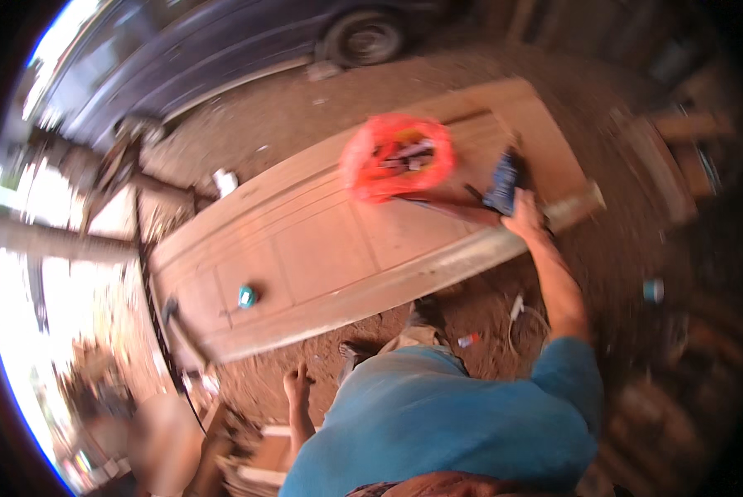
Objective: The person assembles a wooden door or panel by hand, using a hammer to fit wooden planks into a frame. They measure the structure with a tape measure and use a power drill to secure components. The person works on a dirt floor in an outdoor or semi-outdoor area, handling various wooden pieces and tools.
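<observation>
My right hand point(522, 215) reaches over the near right part of a wooden panelled door point(321, 248) lying flat. Its fingers are closed at the lower end of a dark blue object point(502, 180), blurred, perhaps a pouch or a tool. A long, thin reddish-brown piece point(458, 209) runs left from that hand; whether it is gripped too, I cannot make out. Left of the blue object sits a red plastic bag point(361, 170), its mouth open on several small mixed items. My left hand point(297, 383) hangs low beside my body, fingers curled, nothing visible in it.
A hammer point(185, 333) and a small teal round object point(247, 296) lie on the door's left part. Beyond it stands a dark van point(222, 58). Wooden trestle parts point(127, 178) are at left. A white cable point(518, 311) lies on the dirt ground. Another person point(164, 443) is lower left.
</observation>
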The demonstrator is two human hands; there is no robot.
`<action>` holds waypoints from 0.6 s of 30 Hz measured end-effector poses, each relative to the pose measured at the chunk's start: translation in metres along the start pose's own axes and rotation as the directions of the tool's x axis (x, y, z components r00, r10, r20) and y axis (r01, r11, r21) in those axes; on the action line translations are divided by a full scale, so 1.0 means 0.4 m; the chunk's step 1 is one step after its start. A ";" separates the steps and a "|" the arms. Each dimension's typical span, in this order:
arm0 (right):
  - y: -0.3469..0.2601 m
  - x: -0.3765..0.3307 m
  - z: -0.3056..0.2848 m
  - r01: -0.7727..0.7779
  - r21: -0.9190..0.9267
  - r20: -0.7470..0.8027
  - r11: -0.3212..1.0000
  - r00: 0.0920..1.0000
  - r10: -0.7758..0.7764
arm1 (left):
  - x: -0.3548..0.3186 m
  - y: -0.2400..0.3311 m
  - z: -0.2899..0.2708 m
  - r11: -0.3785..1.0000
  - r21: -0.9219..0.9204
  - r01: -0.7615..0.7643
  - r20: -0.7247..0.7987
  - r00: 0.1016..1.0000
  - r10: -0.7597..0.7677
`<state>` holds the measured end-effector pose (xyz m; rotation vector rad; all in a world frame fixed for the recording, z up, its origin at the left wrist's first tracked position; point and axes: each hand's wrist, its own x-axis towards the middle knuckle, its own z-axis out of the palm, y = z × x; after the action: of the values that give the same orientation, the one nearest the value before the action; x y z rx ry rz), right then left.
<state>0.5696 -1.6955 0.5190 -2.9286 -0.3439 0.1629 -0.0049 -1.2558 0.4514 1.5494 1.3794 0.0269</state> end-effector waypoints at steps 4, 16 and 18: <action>-0.181 -0.095 -0.137 0.043 0.332 -0.105 0.942 0.994 -0.009 | -0.045 0.117 -0.035 0.990 0.014 -0.139 -0.036 0.990 0.140; -0.878 -0.881 -0.015 0.585 0.699 -0.200 0.412 0.712 -0.673 | -0.136 0.310 -0.297 0.350 -0.914 0.206 0.319 0.897 0.305; -1.081 -1.041 -0.027 0.684 0.719 -0.289 0.124 0.457 -0.841 | -0.125 0.252 -0.401 0.129 -0.962 0.240 0.271 0.879 0.393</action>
<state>0.0738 -1.3840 0.6514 -1.5245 -1.3978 0.3234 -0.0449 -1.1730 0.6246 0.3219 0.4998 0.5285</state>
